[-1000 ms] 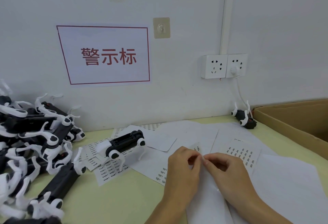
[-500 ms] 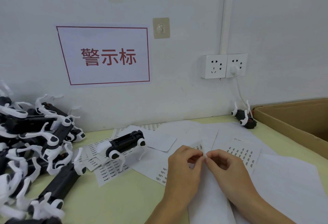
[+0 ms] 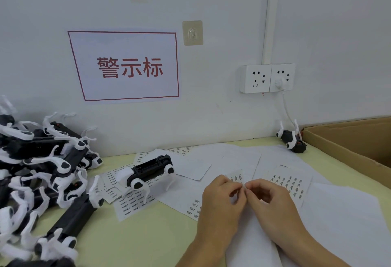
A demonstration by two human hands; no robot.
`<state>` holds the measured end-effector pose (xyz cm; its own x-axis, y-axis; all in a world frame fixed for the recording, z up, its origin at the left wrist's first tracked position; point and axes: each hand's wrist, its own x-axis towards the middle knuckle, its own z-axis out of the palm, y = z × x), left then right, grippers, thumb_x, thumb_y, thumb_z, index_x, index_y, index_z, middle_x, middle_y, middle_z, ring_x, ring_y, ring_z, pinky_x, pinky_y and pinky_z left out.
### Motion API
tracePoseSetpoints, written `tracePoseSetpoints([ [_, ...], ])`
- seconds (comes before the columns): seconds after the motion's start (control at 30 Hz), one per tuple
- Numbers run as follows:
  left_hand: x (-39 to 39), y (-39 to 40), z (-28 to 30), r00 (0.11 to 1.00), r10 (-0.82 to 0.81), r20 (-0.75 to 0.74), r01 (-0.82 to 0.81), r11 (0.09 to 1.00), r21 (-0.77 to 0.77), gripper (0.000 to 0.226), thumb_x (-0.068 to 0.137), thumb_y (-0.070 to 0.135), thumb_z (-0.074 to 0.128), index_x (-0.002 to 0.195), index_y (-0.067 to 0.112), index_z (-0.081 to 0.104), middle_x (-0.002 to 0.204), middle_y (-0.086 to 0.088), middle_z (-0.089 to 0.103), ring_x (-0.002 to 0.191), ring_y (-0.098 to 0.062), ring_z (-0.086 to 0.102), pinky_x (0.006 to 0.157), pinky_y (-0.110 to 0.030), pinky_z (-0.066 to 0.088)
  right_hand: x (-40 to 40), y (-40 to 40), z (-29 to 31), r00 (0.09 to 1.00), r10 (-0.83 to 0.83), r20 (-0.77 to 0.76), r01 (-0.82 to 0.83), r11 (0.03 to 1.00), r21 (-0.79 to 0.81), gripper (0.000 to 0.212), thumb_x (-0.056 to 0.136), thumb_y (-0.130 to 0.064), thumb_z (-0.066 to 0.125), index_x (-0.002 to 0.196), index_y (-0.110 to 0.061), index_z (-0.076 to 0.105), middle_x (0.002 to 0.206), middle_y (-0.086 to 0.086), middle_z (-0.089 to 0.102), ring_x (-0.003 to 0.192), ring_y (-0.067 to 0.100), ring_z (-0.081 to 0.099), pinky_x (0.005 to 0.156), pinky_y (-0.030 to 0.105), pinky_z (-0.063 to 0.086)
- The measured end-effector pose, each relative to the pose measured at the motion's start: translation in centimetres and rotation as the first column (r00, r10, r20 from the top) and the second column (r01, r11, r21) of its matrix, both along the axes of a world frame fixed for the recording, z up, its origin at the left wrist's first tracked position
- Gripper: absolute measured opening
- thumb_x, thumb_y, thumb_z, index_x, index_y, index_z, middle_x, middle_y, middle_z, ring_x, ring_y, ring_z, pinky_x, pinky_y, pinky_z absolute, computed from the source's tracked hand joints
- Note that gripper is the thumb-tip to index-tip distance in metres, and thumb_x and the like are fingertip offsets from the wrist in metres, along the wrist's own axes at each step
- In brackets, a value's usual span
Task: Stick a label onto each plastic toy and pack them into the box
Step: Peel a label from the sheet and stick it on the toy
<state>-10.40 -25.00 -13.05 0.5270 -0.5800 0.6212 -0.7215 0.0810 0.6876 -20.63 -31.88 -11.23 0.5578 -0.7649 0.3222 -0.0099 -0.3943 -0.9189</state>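
White label (image 3: 243,186), barely visible, is pinched between the fingertips of both hands, left hand (image 3: 221,200) and right hand (image 3: 273,202) held together above the sheets (image 3: 237,158). Curling or self-sticking is risked if peeled carelessly. One toy (image 3: 148,173) stands nearby on the bench (image 3: 137,235).

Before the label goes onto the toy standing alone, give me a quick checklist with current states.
1. Label peeled free: cannot tell; the left hand and right hand meet fingertip to fingertip over the label sheet, and whatever they pinch is too small to see.
2. Standing toy within reach, upright: ok.
3. Toy's top face unobstructed: ok.
4. Both hands free to steady the toy: not ok, both are busy at the sheet.
5. Cardboard box open at the right: ok.
6. Unlabelled pile of toys apart from the standing toy: ok.
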Motion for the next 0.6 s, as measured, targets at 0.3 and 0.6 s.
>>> tracePoseSetpoints([
  [0.3,0.07,-0.03,0.10,0.999,0.016,-0.045,-0.018,0.999,-0.034,0.008,0.086,0.011,0.071,0.089,0.017,0.075,0.085,0.010,0.068,0.079,-0.004,0.065,0.074,-0.021,0.054,-0.04,-0.02,0.15,0.999,-0.025,0.021,0.023,0.996,0.081,0.016,0.089,-0.007,0.068,0.078,-0.016,0.076,0.075,-0.003,0.075,0.075,0.009,0.070,0.068,0.010,0.049],
  [0.6,0.29,-0.05,0.18,0.998,-0.054,-0.044,0.051,0.997,-0.055,0.011,0.086,0.008,0.071,0.088,0.018,0.074,0.086,0.014,0.067,0.082,-0.002,0.065,0.075,-0.014,0.051,-0.08,-0.30,0.39,0.998,-0.041,0.047,0.034,0.988,0.152,0.016,0.089,-0.006,0.067,0.078,-0.013,0.077,0.076,-0.002,0.075,0.074,0.006,0.069,0.066,0.008,0.047],
])
